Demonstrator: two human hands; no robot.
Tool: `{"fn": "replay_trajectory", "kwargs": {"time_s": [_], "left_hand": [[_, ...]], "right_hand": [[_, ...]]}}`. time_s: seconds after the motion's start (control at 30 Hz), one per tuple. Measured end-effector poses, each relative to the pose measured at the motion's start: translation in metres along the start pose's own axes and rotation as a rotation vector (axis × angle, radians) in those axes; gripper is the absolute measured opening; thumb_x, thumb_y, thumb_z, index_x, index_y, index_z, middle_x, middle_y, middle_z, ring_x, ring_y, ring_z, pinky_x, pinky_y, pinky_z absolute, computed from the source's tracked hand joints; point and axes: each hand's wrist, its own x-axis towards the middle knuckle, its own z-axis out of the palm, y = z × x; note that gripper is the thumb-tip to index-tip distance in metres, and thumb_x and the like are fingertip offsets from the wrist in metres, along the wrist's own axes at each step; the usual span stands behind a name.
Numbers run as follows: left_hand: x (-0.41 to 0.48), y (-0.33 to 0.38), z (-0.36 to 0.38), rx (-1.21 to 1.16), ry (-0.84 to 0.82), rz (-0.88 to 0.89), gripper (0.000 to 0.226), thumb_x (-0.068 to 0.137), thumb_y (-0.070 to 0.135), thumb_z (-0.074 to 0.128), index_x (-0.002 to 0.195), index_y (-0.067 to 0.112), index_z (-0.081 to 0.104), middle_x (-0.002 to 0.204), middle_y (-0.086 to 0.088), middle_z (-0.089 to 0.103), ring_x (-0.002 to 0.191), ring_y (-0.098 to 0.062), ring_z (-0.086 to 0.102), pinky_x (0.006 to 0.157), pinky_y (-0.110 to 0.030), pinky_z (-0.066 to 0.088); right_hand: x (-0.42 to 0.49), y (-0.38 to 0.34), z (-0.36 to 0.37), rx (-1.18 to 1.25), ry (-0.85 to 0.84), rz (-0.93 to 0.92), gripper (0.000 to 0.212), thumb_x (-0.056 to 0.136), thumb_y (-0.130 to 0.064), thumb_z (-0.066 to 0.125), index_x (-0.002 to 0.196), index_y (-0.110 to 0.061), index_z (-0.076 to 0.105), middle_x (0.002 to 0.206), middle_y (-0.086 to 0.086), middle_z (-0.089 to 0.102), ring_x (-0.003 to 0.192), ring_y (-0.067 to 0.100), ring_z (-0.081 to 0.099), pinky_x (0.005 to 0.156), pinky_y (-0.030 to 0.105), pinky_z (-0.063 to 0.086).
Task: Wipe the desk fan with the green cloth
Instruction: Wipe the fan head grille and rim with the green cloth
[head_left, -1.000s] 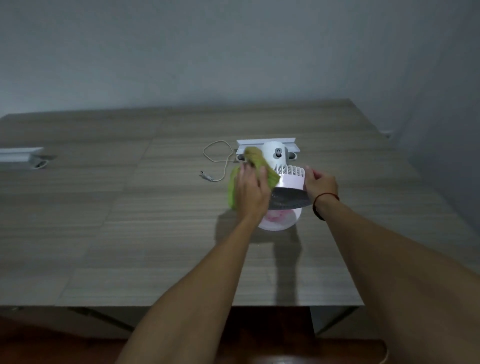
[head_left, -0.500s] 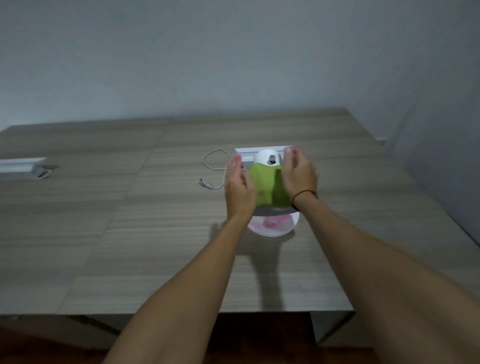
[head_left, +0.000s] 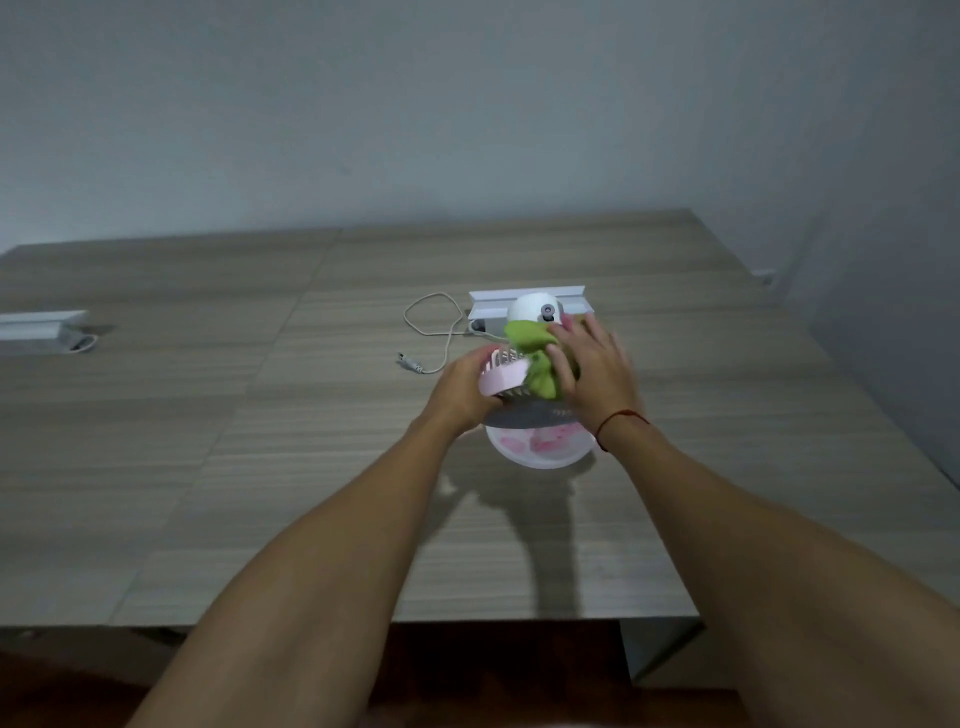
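A small pink and white desk fan (head_left: 501, 376) stands near the middle of the wooden table (head_left: 311, 467), on a round white base with pink marks (head_left: 540, 449). My left hand (head_left: 460, 389) grips the fan's left rim. My right hand (head_left: 592, 371) presses the bunched green cloth (head_left: 530, 345) onto the top and back of the fan's head. The white motor housing (head_left: 532, 306) shows just beyond the cloth. Much of the grille is hidden under the cloth and my hands.
The fan's white cable (head_left: 441, 332) loops on the table to the left, its plug end loose. A white bar-shaped box (head_left: 524, 301) lies behind the fan. Another white box (head_left: 41, 330) sits at the far left. The table's front edge is near me.
The cloth passed from my left hand to my right. My right hand moved onto the fan's head with it, and my left hand shifted to hold the left rim.
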Motion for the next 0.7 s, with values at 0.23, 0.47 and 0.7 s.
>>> {"fn": "replay_trajectory", "kwargs": {"time_s": [0.23, 0.47, 0.7], "left_hand": [[0.003, -0.001, -0.001, 0.013, 0.005, -0.022, 0.069, 0.063, -0.004, 0.07, 0.128, 0.016, 0.058, 0.122, -0.009, 0.066, 0.109, -0.025, 0.06, 0.091, -0.032, 0.047], [0.006, 0.003, 0.0, 0.059, -0.005, -0.112, 0.029, 0.075, -0.001, 0.066, 0.104, -0.002, 0.065, 0.104, -0.023, 0.069, 0.096, -0.034, 0.064, 0.075, -0.035, 0.048], [0.012, -0.002, -0.005, -0.016, -0.032, -0.021, 0.072, 0.061, -0.011, 0.07, 0.129, 0.009, 0.058, 0.122, -0.007, 0.065, 0.111, -0.017, 0.057, 0.088, -0.024, 0.044]], "right_hand": [[-0.004, 0.01, 0.001, 0.452, 0.205, 0.676, 0.041, 0.1, -0.028, 0.035, 0.129, -0.007, 0.057, 0.128, 0.024, 0.059, 0.115, 0.04, 0.056, 0.093, 0.039, 0.043], [0.005, -0.039, 0.015, 0.001, -0.094, -0.224, 0.063, 0.092, -0.042, 0.016, 0.129, -0.012, 0.057, 0.139, 0.008, 0.056, 0.139, 0.025, 0.04, 0.116, 0.042, 0.022], [0.014, 0.015, 0.008, 0.259, 0.079, 0.165, 0.046, 0.097, -0.034, 0.033, 0.131, -0.014, 0.057, 0.141, 0.009, 0.054, 0.134, 0.027, 0.045, 0.111, 0.036, 0.031]]}}
